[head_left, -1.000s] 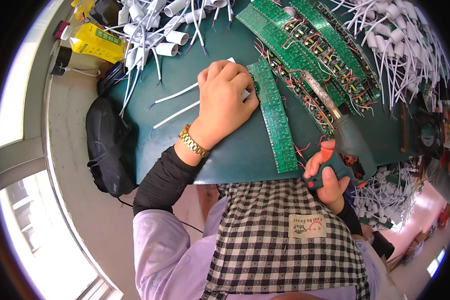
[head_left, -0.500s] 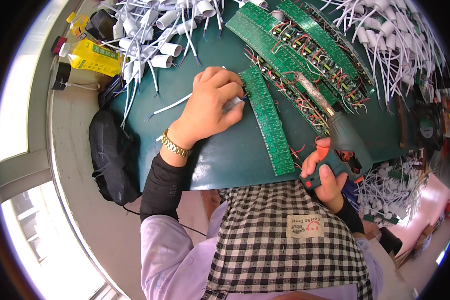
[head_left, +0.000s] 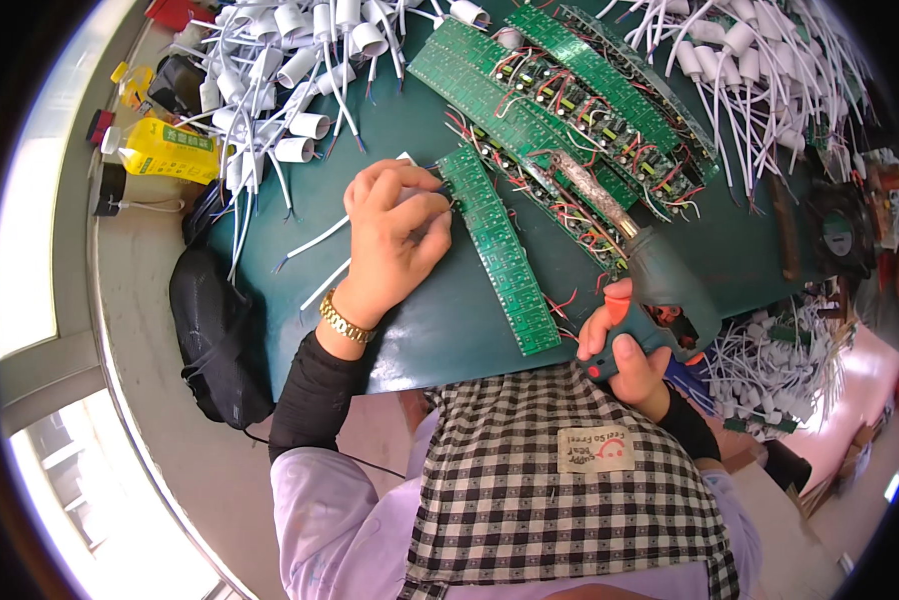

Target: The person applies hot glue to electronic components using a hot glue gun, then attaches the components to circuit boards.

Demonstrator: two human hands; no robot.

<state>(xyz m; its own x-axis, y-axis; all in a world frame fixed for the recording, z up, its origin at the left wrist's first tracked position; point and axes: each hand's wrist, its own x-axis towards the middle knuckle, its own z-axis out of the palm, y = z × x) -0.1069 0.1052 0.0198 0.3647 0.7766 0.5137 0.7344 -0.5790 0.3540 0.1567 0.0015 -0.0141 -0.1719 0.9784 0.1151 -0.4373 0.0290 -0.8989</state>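
My left hand (head_left: 395,240) is closed at the left edge of a narrow green circuit board panel (head_left: 503,262). Its curled fingers grip a white cylindrical cap, mostly hidden, and white cables (head_left: 315,242) trail out to the left of it. In my right hand (head_left: 630,365) is a soldering gun (head_left: 670,275) with a dark teal body and orange trigger. Its metal barrel slants up and left, the tip (head_left: 550,155) over the larger circuit boards (head_left: 520,95), apart from my left hand.
White caps with cables lie heaped at the far left (head_left: 295,70) and far right (head_left: 740,60), with more in a lower pile (head_left: 770,380) at right. A yellow bottle (head_left: 170,150) and a black bag (head_left: 215,340) stand left. A fan (head_left: 838,232) sits right.
The whole view has shifted, so the table's contents appear further left. My left fingers have curled further round the cap, hiding more of it. The soldering gun stays in my right hand.
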